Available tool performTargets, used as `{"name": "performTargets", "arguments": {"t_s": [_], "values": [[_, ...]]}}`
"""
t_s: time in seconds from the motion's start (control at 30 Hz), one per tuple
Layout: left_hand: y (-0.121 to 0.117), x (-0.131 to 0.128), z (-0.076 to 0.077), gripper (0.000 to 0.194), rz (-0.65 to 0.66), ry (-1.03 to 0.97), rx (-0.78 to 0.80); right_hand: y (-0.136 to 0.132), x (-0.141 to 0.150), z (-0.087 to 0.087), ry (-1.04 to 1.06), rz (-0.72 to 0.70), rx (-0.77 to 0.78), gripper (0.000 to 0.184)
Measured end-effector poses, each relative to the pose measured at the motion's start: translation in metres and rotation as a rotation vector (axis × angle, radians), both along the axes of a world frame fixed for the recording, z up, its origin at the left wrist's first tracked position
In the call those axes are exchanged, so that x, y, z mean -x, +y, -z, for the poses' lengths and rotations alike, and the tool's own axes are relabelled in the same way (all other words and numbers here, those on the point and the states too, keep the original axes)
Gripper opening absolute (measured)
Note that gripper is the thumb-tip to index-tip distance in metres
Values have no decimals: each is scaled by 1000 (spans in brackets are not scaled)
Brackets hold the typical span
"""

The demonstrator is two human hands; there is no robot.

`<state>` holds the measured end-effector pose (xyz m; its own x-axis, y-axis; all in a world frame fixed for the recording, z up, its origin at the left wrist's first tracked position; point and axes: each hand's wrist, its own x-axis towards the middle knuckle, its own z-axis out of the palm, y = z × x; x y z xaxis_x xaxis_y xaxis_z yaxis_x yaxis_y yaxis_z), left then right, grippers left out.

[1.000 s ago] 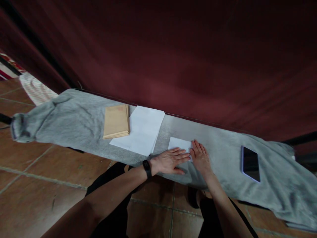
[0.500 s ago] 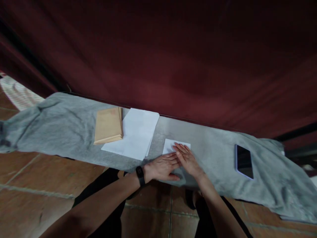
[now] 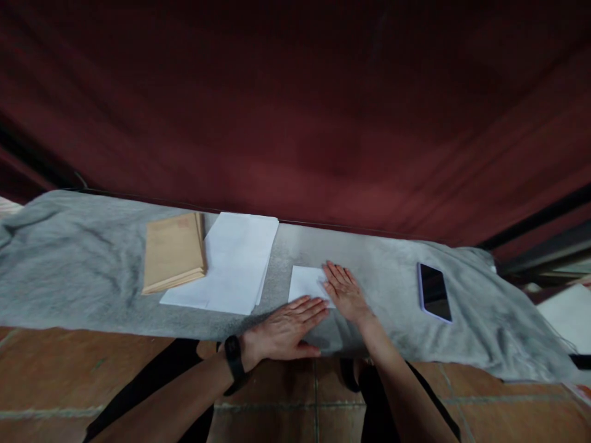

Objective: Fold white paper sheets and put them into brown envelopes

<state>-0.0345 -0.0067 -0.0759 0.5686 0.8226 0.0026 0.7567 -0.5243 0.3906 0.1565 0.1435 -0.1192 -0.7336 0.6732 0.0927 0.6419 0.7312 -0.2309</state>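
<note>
A small white piece of paper, apparently folded [image 3: 305, 280], lies flat on the grey cloth [image 3: 383, 277] in front of me. My left hand [image 3: 289, 327] rests flat with its fingertips on the paper's near edge, thumb apart. My right hand [image 3: 346, 292] lies palm down at the paper's right edge, fingers stretched out and covering that side. To the left is a stack of larger white sheets [image 3: 237, 261], partly under a pile of brown envelopes [image 3: 173, 249].
A phone with a purple case [image 3: 434, 292] lies on the cloth to the right. A dark red drape [image 3: 295, 123] rises behind the cloth-covered surface. Below is a tiled floor [image 3: 272, 400]. Something white [image 3: 570, 317] shows at the far right.
My hands, which were touching and overlapping on the paper, have drawn apart: the left to its near edge, the right to its right edge. The view has shifted slightly right.
</note>
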Motion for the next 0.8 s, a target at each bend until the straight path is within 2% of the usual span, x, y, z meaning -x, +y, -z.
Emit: {"name": "performTargets", "arguments": {"t_s": [0.07, 0.17, 0.23, 0.3, 0.5, 0.67, 0.8], "values": [[-1, 6, 4, 70, -52, 28, -29, 6, -8, 4, 24, 45, -30, 54], [3, 18, 15, 56, -235, 46, -131, 13, -18, 7, 96, 64, -44, 52], [7, 24, 21, 52, -340, 58, -184, 16, -21, 8, 159, 57, -34, 47], [13, 27, 23, 50, -392, 69, -200, 17, -23, 8, 222, 56, -24, 43], [42, 25, 9, 42, -555, 71, -141, 20, -18, 6, 306, 88, 6, 38], [72, 28, 1, 44, -647, 124, -93, 27, -15, 0, 257, 124, 80, 38], [86, 31, 0, 38, -694, 104, -65, 29, -11, -6, 193, 172, 127, 36]]}}
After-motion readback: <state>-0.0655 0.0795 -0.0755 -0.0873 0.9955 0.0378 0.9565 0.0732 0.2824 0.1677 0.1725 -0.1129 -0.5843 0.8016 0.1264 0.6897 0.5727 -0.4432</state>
